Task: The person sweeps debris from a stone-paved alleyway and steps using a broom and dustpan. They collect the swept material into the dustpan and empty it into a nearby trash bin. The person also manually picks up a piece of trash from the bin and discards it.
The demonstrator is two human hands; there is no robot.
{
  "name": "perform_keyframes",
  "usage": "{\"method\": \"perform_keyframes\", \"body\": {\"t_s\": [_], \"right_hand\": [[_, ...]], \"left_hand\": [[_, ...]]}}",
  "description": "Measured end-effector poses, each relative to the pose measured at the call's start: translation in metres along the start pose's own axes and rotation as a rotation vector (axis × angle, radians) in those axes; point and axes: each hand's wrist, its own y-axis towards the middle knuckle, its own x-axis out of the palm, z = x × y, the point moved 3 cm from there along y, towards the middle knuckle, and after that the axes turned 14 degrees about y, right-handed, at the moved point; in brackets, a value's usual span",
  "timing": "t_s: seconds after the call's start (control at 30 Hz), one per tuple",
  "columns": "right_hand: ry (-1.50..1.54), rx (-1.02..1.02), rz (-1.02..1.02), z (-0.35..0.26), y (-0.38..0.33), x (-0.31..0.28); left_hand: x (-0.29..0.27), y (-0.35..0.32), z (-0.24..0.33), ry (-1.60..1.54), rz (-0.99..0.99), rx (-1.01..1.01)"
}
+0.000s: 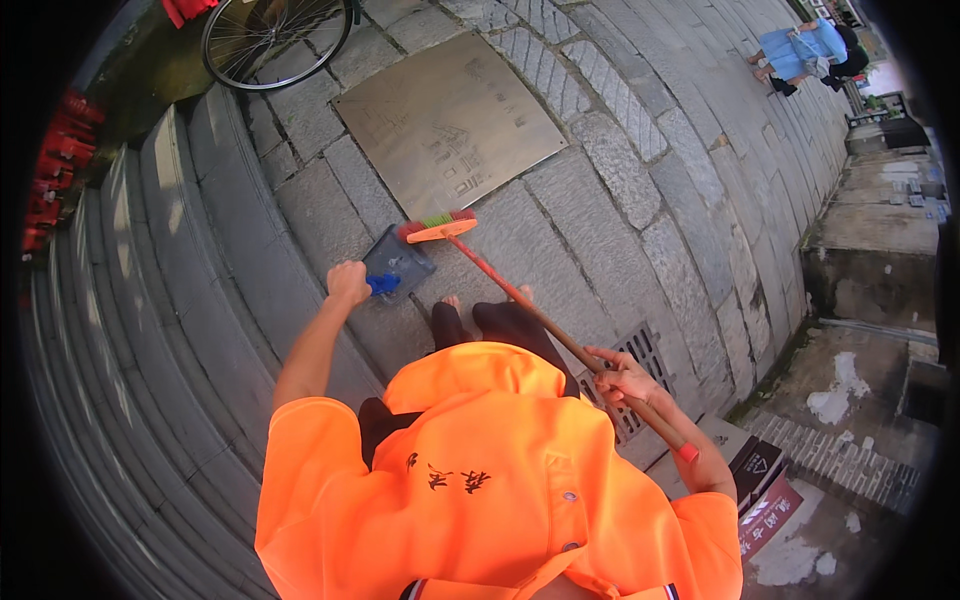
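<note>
My left hand [348,283] is closed round the handle of a grey dustpan with a blue grip [384,284]; the pan [404,260] is down at the stone paving. In my right hand [624,376] is the long red-and-brown handle of a broom [540,318], which slants from my right side toward the middle. The broom's orange head [440,231], with red and green bristles, lies beside the far right rim of the dustpan, its bristles pointing away from me. Whether any dirt lies in the pan is too small to tell.
Stone steps [150,330] run along my left. A metal plate [450,120] is set in the paving ahead, and a bicycle wheel [275,50] stands beyond it. A drain grate [640,365] and a bin [750,460] are at my right. A person in blue [800,50] is far right.
</note>
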Motion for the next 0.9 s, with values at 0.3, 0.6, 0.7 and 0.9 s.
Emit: {"method": "perform_keyframes", "body": {"t_s": [0.3, 0.6, 0.7, 0.9], "right_hand": [[0.017, -0.22, 0.276, -0.028, 0.016, -0.051], [-0.095, -0.412, 0.484, -0.101, 0.037, -0.16], [-0.078, -0.453, 0.508, -0.135, 0.048, -0.206], [-0.17, -0.493, 0.524, -0.218, 0.067, -0.272]], "left_hand": [[-0.021, 0.008, 0.026, -0.09, 0.038, 0.08], [-0.072, 0.069, 0.123, -0.067, 0.134, 0.175], [-0.102, 0.096, 0.167, -0.046, 0.1, 0.155], [-0.136, 0.162, 0.248, 0.014, 0.061, 0.18]]}}
